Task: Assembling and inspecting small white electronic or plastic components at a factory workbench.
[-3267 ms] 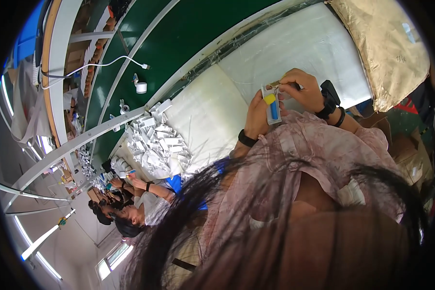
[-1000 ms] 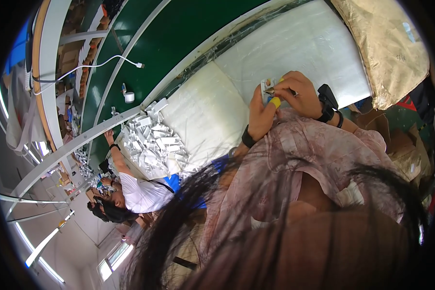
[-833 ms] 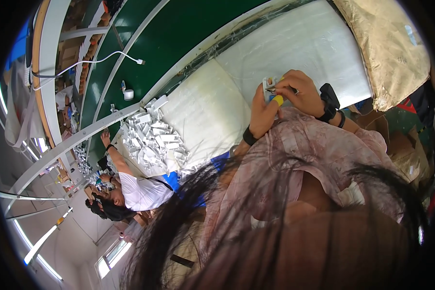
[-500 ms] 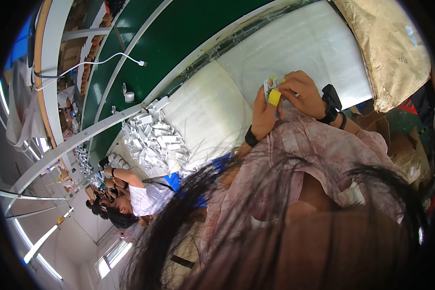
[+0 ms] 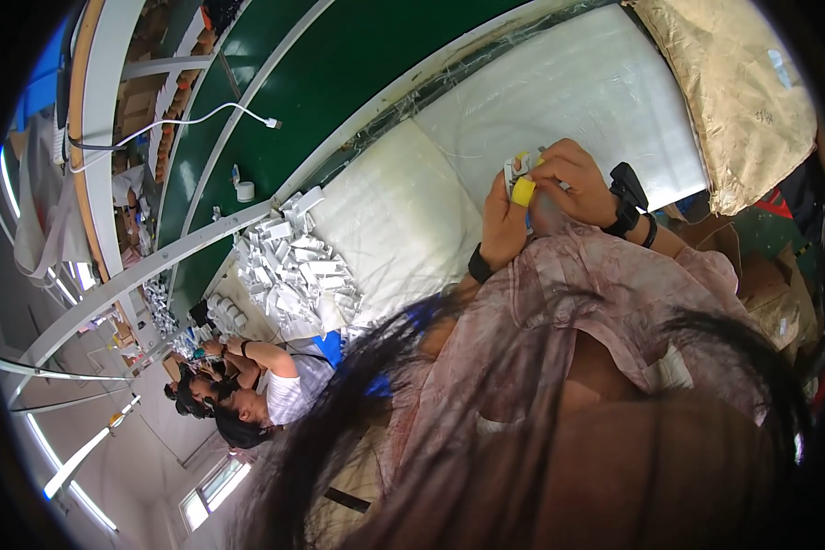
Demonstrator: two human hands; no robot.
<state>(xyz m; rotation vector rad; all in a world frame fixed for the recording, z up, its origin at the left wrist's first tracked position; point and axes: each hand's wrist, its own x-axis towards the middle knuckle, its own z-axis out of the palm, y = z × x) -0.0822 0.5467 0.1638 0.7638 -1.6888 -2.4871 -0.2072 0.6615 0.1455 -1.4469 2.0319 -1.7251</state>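
My left hand [image 5: 504,227] is closed on a small white plastic part [image 5: 511,170], held above the pale work surface near my lap. Close against it, my right hand [image 5: 574,183] has its fingers bent and pinched at the part's right side. A bright yellow band [image 5: 523,192] shows between the hands, over the fingers or the part; I cannot tell which. More yellow peeks out at the part's upper end. The fingertips of both hands are partly hidden.
To the left lies a heap of white plastic parts [image 5: 298,270]. A brown paper sack [image 5: 733,101] stands at the far right. Beyond the plastic-covered surface [image 5: 385,197] runs a green belt [image 5: 339,64] with a white cable [image 5: 202,116]. A co-worker [image 5: 284,380] sits at the left.
Both my hands have shifted very slightly, still together around the white part. At the left, the co-worker's head and arm have moved a little to the right and down.
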